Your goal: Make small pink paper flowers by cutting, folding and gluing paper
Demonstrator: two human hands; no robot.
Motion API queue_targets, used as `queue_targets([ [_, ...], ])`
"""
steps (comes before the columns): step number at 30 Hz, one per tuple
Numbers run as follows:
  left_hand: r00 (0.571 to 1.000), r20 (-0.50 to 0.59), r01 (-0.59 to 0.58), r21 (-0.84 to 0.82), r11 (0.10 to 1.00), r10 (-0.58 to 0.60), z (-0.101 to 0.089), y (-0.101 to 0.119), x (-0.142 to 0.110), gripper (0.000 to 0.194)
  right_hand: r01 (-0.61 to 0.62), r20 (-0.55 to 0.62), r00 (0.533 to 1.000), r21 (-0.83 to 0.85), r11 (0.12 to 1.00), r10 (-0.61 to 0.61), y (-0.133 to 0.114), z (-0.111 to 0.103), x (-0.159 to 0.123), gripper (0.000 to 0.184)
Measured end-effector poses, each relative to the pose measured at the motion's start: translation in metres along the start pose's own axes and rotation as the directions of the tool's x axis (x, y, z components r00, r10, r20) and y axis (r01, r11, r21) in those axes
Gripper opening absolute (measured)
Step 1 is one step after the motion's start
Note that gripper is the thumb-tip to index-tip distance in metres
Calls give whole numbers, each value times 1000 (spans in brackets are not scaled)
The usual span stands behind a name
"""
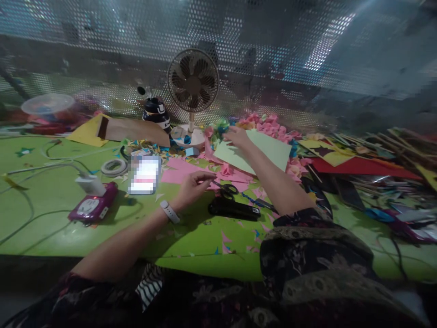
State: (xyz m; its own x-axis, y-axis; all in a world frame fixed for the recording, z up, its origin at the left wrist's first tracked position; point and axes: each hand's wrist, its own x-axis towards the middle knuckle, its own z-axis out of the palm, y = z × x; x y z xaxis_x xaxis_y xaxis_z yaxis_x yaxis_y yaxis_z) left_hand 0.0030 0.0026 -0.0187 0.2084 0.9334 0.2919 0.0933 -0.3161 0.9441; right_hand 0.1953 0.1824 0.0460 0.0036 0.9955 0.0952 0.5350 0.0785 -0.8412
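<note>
My left hand [196,186], with a white band on the wrist, is closed in a pinch low over the table. Its fingertips meet the blade end of a pair of scissors [229,190] with black handle loops. A black stapler [234,209] lies just below the scissors. Farther back, my right hand [238,137] reaches over a pale green paper sheet [269,148], its fingers outstretched and somewhat blurred. Green and blue paper pieces [221,126] are at those fingertips. Pink paper flowers [264,124] are heaped behind the sheet. Pink paper [179,171] lies beyond my left hand.
A fan [193,85] and a dark jug [156,111] stand at the back. To the left are a lit phone [145,175], a tape roll [114,167], and a purple power strip [94,205] with cables. Red paper [362,167] and cluttered scraps lie right.
</note>
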Motion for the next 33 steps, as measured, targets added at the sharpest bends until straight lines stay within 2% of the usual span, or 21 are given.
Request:
queue_targets([
  [1,1000,7,-9,7,1000,9,0,0,0,21,70,63,996,-159,985,-61,5,-4,-6,59],
  [2,1000,12,-16,13,1000,16,1,0,-1,21,176,170,977,-328,928,-125,11,-8,-13,66],
  [3,1000,15,-22,15,1000,22,2,1,-1,21,284,290,944,-476,832,-157,16,-13,-22,75],
  [5,999,15,-34,16,999,33,3,1,-2,20,412,454,886,-680,607,-93,26,-23,-39,95],
  [6,999,17,-36,16,999,36,4,0,-2,20,427,475,879,-748,508,-40,29,-26,-48,101],
  [8,999,25,-34,15,999,34,5,-1,-1,20,404,439,898,-841,361,19,35,-31,-65,100],
  [11,999,32,-32,29,999,31,4,-4,0,20,351,365,931,-900,260,6,38,-30,-85,75],
  [14,999,25,-31,54,998,30,2,-8,2,21,294,294,955,-923,248,-38,34,-34,-96,37],
  [17,1000,24,-15,65,998,14,1,-10,3,21,193,179,981,-945,264,-74,19,-54,-95,35],
  [18,1000,27,-14,64,998,12,1,-10,3,22,131,111,990,-951,279,-87,12,-65,-92,36],
  [19,1000,27,-17,61,998,15,1,-11,3,22,26,-35,986,-935,353,-165,3,-78,-90,35],
  [20,999,27,-22,57,998,20,0,-11,2,22,-73,-195,950,-898,433,-245,-6,-92,-88,34],
  [22,999,30,-32,49,998,30,0,-12,3,23,-131,-308,897,-870,475,-317,-24,-118,-85,39],
  [24,999,29,-37,39,999,36,0,-14,3,23,-76,-419,771,-809,584,-480,-39,-138,-86,37],
  [26,999,29,-46,40,998,45,0,-16,4,24,-15,-465,678,-783,621,-569,-49,-148,-88,34],
  [28,998,29,-56,44,997,55,0,-17,5,24,2,-486,620,-784,621,-616,-52,-147,-91,38],
  [30,998,37,-55,38,998,54,0,-17,4,24,48,-449,611,-801,597,-652,-48,-138,-89,38],
  [33,998,46,-40,34,999,39,1,-15,3,23,228,-261,665,-822,522,-700,-27,-114,-77,33],
])
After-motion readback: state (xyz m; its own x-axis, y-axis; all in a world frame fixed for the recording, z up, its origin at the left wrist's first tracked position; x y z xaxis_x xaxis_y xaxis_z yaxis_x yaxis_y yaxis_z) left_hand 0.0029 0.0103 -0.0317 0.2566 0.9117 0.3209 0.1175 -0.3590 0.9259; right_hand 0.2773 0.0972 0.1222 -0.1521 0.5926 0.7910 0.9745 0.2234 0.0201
